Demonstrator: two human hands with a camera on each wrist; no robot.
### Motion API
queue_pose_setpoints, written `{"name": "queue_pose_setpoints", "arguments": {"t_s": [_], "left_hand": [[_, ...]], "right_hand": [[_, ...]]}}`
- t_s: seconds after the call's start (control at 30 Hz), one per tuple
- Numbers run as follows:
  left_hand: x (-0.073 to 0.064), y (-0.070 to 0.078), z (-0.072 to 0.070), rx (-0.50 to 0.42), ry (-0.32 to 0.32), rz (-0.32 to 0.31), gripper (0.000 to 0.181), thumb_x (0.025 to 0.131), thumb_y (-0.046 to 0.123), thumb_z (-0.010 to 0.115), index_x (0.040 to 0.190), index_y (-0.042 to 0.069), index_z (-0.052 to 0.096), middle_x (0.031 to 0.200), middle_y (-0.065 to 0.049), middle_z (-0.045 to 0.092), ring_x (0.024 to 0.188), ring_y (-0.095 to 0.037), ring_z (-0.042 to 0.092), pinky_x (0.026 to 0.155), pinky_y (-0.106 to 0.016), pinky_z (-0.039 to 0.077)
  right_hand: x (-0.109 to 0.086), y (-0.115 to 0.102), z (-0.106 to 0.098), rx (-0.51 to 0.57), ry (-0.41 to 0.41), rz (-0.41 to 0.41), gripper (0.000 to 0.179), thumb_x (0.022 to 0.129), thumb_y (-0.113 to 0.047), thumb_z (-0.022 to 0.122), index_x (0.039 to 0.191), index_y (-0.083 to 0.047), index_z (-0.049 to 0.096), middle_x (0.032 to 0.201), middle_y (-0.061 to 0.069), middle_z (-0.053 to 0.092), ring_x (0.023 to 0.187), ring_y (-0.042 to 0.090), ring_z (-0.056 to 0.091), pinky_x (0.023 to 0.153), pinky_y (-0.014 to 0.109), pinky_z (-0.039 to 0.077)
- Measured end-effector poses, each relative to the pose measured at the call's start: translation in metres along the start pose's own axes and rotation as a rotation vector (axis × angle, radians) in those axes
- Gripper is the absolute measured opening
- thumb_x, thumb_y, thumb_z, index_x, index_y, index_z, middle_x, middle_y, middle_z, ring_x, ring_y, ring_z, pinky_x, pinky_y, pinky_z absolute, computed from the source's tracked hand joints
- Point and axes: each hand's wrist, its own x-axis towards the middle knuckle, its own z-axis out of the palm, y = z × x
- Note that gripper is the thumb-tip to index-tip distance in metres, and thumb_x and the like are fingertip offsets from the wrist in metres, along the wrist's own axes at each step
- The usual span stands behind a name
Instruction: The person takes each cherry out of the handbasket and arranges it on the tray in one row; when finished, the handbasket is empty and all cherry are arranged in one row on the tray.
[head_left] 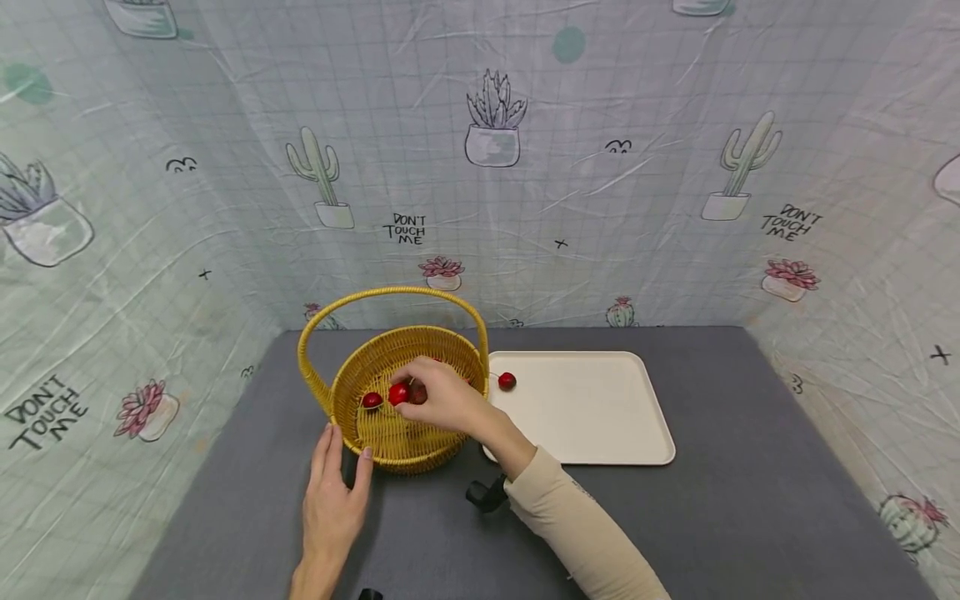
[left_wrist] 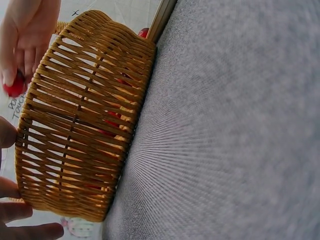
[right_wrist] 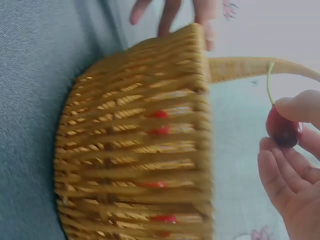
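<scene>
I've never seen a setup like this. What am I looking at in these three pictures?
There's no machine here, just a person's bare hands. The wide picture comes from a camera worn on the head; the two tilted close-ups come from cameras on the wrists. On the grey surface stand a yellow woven basket and, to its right, a pale tray bearing a red cherry. More cherries lie inside the basket. The left hand touches the basket's rim; the right hand pinches at least one cherry above the basket.
</scene>
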Motion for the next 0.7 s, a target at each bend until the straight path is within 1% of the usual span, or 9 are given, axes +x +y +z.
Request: {"name": "queue_pose_setpoints", "arguments": {"t_s": [0.1,0.23,0.33,0.5,0.7], "left_hand": [[0.0,0.0,0.0,-0.006,-0.003,0.004,0.069,0.103,0.042,0.053,0.155,0.001,0.034,0.161,-0.019,0.032,0.143,-0.044,0.04,0.104,-0.065,0.041],[0.0,0.0,0.0,-0.019,0.001,0.002,0.068,0.103,0.041,0.054,0.155,0.001,0.035,0.161,-0.018,0.033,0.144,-0.043,0.039,0.107,-0.064,0.039],[0.0,0.0,-0.001,-0.027,0.001,-0.004,0.068,0.103,0.041,0.055,0.155,0.002,0.035,0.162,-0.017,0.032,0.145,-0.042,0.038,0.108,-0.063,0.038],[0.0,0.001,-0.001,-0.025,-0.01,-0.011,0.069,0.103,0.042,0.054,0.156,0.002,0.034,0.162,-0.017,0.032,0.144,-0.043,0.038,0.108,-0.063,0.038],[0.001,0.002,-0.002,-0.03,-0.02,-0.019,0.069,0.103,0.042,0.053,0.156,0.002,0.033,0.162,-0.018,0.031,0.145,-0.043,0.037,0.109,-0.064,0.037]], "right_hand": [[-0.009,0.002,-0.011,0.058,0.019,0.017,0.033,0.089,-0.015,0.074,0.122,-0.01,0.067,0.111,0.004,0.064,0.092,0.017,0.065,0.076,0.017,0.053],[-0.02,0.009,-0.023,0.11,0.053,0.027,0.033,0.088,-0.012,0.074,0.12,-0.009,0.067,0.112,0.004,0.062,0.094,0.023,0.067,0.077,0.024,0.058],[-0.027,0.016,-0.033,0.106,0.079,0.026,0.032,0.088,-0.012,0.073,0.119,-0.008,0.067,0.112,0.004,0.062,0.092,0.023,0.066,0.076,0.03,0.059],[-0.042,0.029,-0.048,0.082,0.112,0.036,0.031,0.088,-0.013,0.072,0.118,-0.009,0.067,0.111,0.004,0.062,0.092,0.018,0.063,0.078,0.036,0.058],[-0.061,0.053,-0.059,0.106,0.152,0.101,0.03,0.088,-0.011,0.073,0.116,-0.012,0.066,0.108,0.004,0.062,0.091,0.017,0.064,0.078,0.035,0.058]]}}
